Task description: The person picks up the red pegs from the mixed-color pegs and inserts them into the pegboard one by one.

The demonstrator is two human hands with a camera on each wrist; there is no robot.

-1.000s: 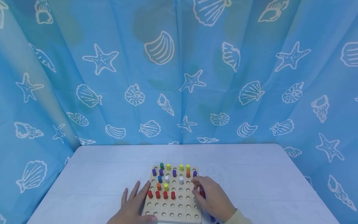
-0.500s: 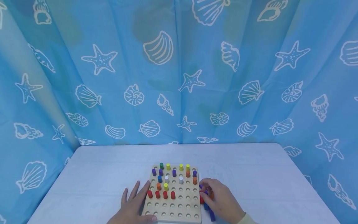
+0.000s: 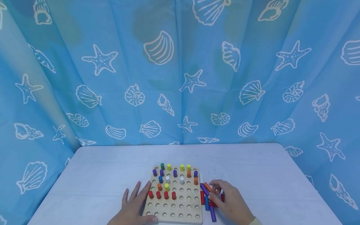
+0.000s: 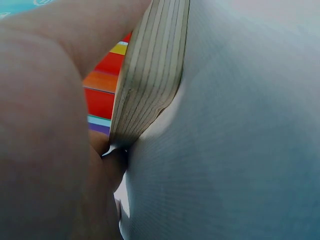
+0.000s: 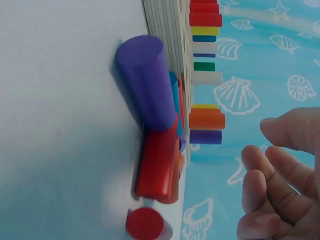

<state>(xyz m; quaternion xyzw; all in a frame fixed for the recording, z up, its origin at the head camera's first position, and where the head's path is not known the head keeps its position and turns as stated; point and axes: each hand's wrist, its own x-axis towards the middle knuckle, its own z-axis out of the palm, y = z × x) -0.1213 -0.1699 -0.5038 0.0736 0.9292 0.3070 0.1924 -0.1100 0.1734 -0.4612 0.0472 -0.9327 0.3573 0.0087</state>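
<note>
A wooden pegboard [image 3: 185, 202] lies on the table, with red, yellow, purple, orange, white, blue and green pegs upright in some holes. My left hand [image 3: 133, 204] rests against its left side, fingers spread and thumb at the front edge. To the board's right, my right hand [image 3: 229, 201] is over a pile of loose pegs. Thumb and fingers are apart in the right wrist view, holding nothing. Among the loose pegs are a purple peg [image 3: 212, 213], a blue peg [image 3: 207, 203] and a red peg [image 5: 156, 165]. My right hand partly hides the pile in the head view.
The white table [image 3: 107, 165] reaches back to a blue curtain [image 3: 180, 103] printed with shells and starfish. Four rounded or straight edges bound the tabletop, with curtain beyond the left and right sides too.
My right hand has left an orange peg upright near the board's right edge and moved right over the loose pegs, uncovering more of them. My left hand has stayed put.
</note>
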